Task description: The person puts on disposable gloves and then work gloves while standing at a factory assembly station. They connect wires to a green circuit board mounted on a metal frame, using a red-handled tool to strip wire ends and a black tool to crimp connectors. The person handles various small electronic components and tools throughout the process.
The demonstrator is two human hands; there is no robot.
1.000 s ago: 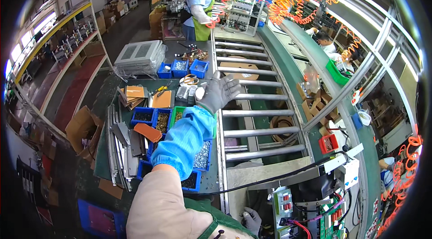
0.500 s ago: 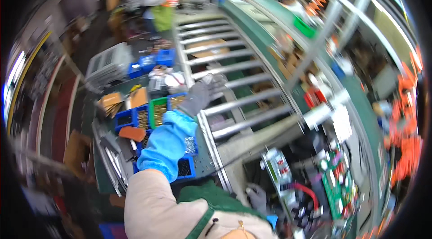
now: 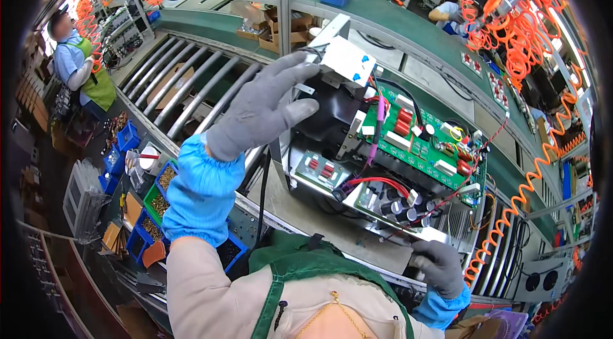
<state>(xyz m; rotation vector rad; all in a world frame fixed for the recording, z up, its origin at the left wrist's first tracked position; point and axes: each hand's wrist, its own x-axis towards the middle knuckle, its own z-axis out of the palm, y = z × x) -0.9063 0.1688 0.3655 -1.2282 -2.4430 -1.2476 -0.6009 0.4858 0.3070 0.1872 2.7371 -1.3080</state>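
Note:
My left hand (image 3: 265, 102), in a grey glove and blue sleeve cover, reaches over the left end of an electronic unit. Its fingers are spread, the tips at a white block (image 3: 348, 61) with blue fittings; whether they touch it I cannot tell. The unit carries a green circuit board (image 3: 415, 138) with red and white parts, black capacitors (image 3: 399, 210), red wires (image 3: 389, 182) and a purple-wrapped cable (image 3: 378, 125). By the unit's near front edge is my right hand (image 3: 438, 267), also gloved, its fingers loosely bent and apart with nothing visible in them.
A roller conveyor (image 3: 182, 93) runs off to the left. Blue bins (image 3: 128, 136) and a green bin (image 3: 155, 205) of small hardware stand on the left bench. An orange coiled hose (image 3: 543, 160) hangs at right. A person in a green apron (image 3: 97, 86) stands far left.
My view has swung to the right, bringing the unit to the centre. My left hand has gone from above the rollers to the unit's left end. My right hand now shows more fully.

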